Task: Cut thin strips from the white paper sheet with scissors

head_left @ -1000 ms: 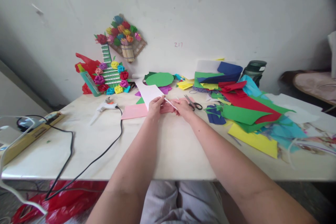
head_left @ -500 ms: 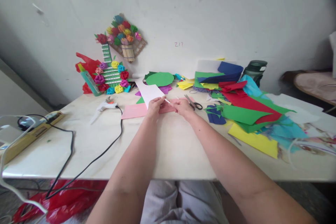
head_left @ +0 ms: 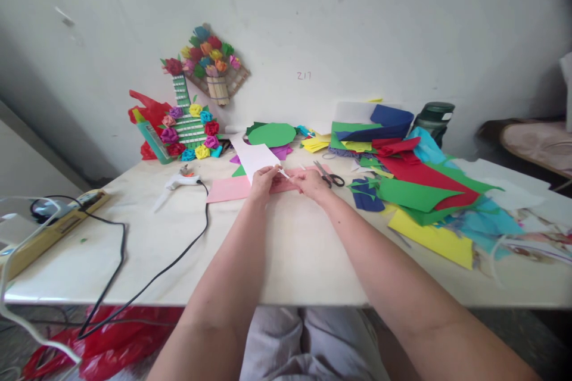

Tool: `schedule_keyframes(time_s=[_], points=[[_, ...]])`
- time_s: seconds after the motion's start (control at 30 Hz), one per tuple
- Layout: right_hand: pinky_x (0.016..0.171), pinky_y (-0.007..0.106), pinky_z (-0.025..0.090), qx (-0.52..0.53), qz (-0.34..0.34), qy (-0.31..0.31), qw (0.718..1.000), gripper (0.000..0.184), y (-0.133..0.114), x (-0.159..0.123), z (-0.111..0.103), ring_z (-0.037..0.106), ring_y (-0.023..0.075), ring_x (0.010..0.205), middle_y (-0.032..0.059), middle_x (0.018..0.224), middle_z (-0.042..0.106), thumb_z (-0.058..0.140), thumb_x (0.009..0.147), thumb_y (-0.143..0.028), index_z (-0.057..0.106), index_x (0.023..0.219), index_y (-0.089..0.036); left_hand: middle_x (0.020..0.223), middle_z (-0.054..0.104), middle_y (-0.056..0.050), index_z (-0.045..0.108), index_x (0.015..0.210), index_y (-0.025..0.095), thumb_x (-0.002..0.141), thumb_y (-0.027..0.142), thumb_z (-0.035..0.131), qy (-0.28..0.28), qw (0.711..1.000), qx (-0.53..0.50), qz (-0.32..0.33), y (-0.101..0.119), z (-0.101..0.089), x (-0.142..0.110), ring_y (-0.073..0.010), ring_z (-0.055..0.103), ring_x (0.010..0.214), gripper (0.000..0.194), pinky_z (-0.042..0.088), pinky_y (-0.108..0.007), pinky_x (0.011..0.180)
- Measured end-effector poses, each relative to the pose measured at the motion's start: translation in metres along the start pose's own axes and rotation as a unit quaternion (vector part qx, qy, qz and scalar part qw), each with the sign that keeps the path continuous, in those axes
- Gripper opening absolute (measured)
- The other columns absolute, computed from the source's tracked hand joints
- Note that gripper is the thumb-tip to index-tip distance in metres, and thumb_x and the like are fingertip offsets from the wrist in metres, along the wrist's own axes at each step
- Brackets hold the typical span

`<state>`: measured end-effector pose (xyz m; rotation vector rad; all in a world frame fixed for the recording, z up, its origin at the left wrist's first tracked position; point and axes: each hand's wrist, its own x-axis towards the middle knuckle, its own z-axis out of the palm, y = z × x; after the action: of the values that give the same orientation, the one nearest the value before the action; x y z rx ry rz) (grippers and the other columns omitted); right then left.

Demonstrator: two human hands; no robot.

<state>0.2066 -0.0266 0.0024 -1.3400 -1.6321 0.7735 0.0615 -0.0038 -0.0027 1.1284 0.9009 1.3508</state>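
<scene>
Between my hands is a thin white strip, apparently paper, though its kind is hard to make out. My left hand pinches its left end, and the fingertips of my right hand are closed on the other end. Beneath the hands lies a pink sheet, partly covered by them. A white sheet of paper reaches from the back of the table to my left hand. Scissors with black handles rest just right of my right hand.
A white glue gun with a black cord lies left, near a yellow power strip. Paper-flower crafts and a green glue bottle stand behind. Coloured paper is heaped on the right, with a dark green bottle behind it.
The white strip between my fingers now slants more, and its left end near my left fingertips looks slightly raised. My hands have barely moved.
</scene>
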Motion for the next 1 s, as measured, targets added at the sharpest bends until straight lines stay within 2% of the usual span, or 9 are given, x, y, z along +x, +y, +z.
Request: schedule_keyframes(time_s=[0.1,0.2,0.3,0.5,0.8,1.0], points=[[0.041,0.019,0.030,0.002,0.007,-0.002,1.000,0.024,-0.0008,-0.0005,0.0001,0.039,0.0062,0.037,-0.0057,0.037,0.043,0.057,0.069,-0.031,0.056,0.051,-0.015,0.056,0.060,-0.004,0.059,0.061,0.014,0.057,0.045,0.072,-0.003,1.000,0.006,0.000,0.0006,0.0009,-0.0006,-0.0102,0.052,0.048,0.034,0.035,-0.021,0.047],[0.035,0.018,0.027,0.068,0.032,-0.023,0.997,0.029,-0.0021,-0.0017,-0.0022,0.036,0.0052,0.032,-0.0049,0.038,0.046,0.053,0.075,-0.038,0.056,0.058,-0.014,0.054,0.059,-0.003,0.055,0.055,0.014,0.056,0.041,0.073,0.005,1.000,0.003,0.012,0.0012,0.0003,0.0003,-0.0094,0.052,0.048,0.033,0.036,-0.021,0.048],[0.032,0.017,0.025,0.147,0.066,-0.045,0.986,0.031,-0.0001,-0.0014,-0.0059,0.035,0.0046,0.030,-0.0042,0.041,0.049,0.046,0.081,-0.040,0.057,0.070,-0.013,0.056,0.060,-0.003,0.056,0.057,0.013,0.055,0.038,0.074,0.026,1.000,-0.009,0.006,0.0022,-0.0010,0.0010,-0.0109,0.055,0.051,0.030,0.038,-0.021,0.049],[0.029,0.016,0.021,0.186,0.114,-0.117,0.969,0.029,0.0053,-0.0003,-0.0081,0.034,0.0033,0.029,-0.0041,0.041,0.049,0.057,0.076,-0.041,0.057,0.069,-0.013,0.061,0.063,-0.005,0.057,0.063,0.013,0.055,0.036,0.073,0.028,0.999,-0.027,-0.015,0.0041,-0.0023,0.0004,-0.0127,0.058,0.054,0.029,0.041,-0.022,0.051],[0.027,0.015,0.016,0.245,0.143,-0.139,0.949,0.021,0.0010,0.0006,-0.0081,0.029,0.0019,0.027,-0.0054,0.036,0.044,0.059,0.077,-0.030,0.059,0.070,-0.011,0.059,0.062,-0.005,0.059,0.066,0.012,0.055,0.036,0.074,0.054,0.997,-0.047,-0.004,0.0040,-0.0018,0.0018,-0.0128,0.059,0.052,0.030,0.042,-0.023,0.050],[0.029,0.014,0.014,0.267,0.147,-0.149,0.941,0.022,-0.0013,-0.0018,-0.0091,0.026,0.0009,0.028,-0.0064,0.036,0.042,0.060,0.076,-0.032,0.059,0.070,-0.011,0.060,0.062,-0.005,0.060,0.072,0.012,0.055,0.038,0.075,0.015,0.998,-0.059,-0.029,0.0041,0.0004,-0.0010,-0.0132,0.059,0.052,0.034,0.045,-0.024,0.051]])
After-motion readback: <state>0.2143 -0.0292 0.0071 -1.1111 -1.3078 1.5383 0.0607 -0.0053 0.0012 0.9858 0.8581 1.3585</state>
